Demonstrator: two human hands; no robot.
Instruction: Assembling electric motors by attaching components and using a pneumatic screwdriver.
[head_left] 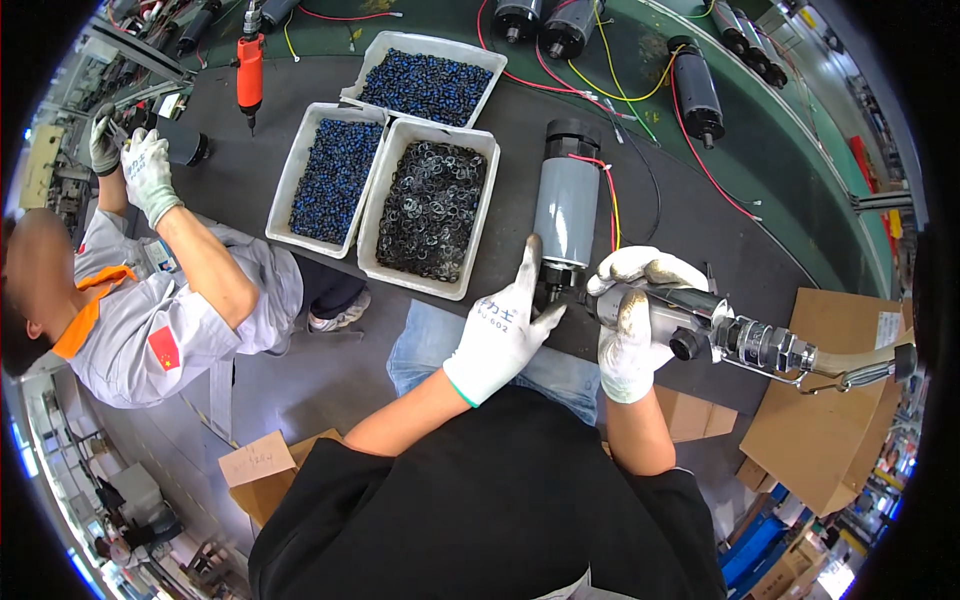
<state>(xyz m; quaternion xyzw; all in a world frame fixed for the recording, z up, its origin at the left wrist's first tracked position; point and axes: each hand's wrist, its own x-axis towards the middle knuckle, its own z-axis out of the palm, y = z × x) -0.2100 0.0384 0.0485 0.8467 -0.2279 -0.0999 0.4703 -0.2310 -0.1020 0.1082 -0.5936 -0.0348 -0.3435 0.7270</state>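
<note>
A grey cylindrical motor (566, 205) with black ends lies on the dark bench in front of me, its shaft end toward me. My left hand (505, 325), in a white glove, is at that near end. Its index finger stretches along the motor's side and its thumb is spread toward the shaft; the other fingers are partly hidden. In my right hand (635, 325), also gloved, is a silver air tool (690, 322), its front pointed at the motor's shaft end. A metal coupling (765, 345) joins the tool to a pale hose (860, 362). Where tool and motor meet is partly hidden.
White bins of blue-black small parts (335, 180) and metal rings (430, 210) stand left of the motor. Wired motors (697, 92) lie on the green surface beyond. An orange power driver (248, 80) hangs far left, near a co-worker (190, 290). Cardboard boxes (825, 400) stand right.
</note>
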